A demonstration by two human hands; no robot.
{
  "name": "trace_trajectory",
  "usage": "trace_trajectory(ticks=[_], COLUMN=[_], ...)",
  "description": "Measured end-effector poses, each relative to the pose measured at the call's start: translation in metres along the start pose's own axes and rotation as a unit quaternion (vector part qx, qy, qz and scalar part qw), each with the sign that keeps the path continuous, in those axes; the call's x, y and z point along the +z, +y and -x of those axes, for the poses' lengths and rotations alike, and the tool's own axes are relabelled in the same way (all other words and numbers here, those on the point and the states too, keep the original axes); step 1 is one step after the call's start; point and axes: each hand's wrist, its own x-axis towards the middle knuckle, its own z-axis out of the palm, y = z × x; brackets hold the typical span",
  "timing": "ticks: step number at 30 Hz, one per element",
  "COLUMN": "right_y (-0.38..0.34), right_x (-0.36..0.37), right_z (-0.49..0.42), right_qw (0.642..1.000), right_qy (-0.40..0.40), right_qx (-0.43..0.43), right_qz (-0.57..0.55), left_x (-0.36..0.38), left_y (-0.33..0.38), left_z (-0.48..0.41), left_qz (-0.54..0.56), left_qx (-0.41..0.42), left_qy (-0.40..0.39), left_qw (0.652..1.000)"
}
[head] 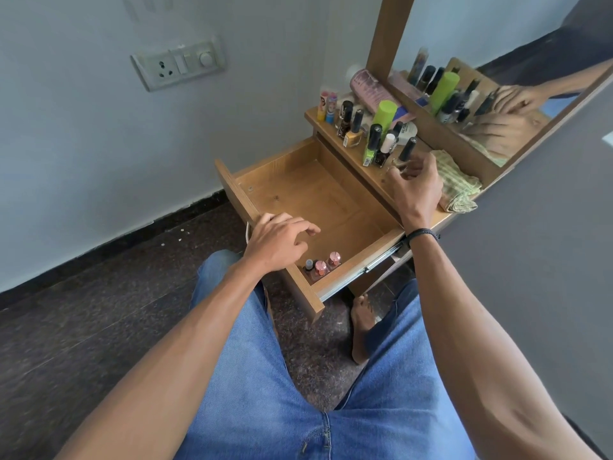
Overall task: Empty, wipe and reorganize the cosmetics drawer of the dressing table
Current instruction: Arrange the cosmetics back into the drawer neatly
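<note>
The wooden drawer (285, 180) stands pulled out, its floor mostly bare. Three small nail polish bottles (323, 265) stand in its near corner. My left hand (278, 239) hovers over the drawer's near edge with fingers loosely curled, holding nothing. My right hand (416, 184) reaches to the dressing table top (374, 180) and pinches a clear bottle with a black cap (406, 152). Several other cosmetic bottles (365, 131) stand in a cluster on the top behind it.
A folded green-striped cloth (456, 184) lies on the table top right of my right hand. A mirror (497, 94) leans behind the bottles. A wall socket (179, 64) is at the upper left. My knees in blue jeans sit below the drawer, a bare foot (360, 327) under it.
</note>
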Motion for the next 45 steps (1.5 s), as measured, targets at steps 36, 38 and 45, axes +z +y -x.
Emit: trace_trajectory(ticks=[36, 38, 45], right_y=[-0.049, -0.049, -0.053], right_x=[0.190, 0.195, 0.199], right_z=[0.066, 0.066, 0.061], right_qw=[0.884, 0.890, 0.884], right_qy=[-0.419, -0.415, -0.435], right_qx=[-0.179, -0.167, -0.158], right_qz=[0.099, 0.092, 0.064], left_x=[-0.040, -0.042, -0.043], left_y=[-0.088, -0.091, -0.093], left_z=[-0.067, -0.069, -0.073], left_qz=[0.000, -0.025, -0.089], left_qx=[-0.151, -0.150, -0.161], left_qy=[0.196, 0.191, 0.179], left_qw=[0.969, 0.970, 0.966])
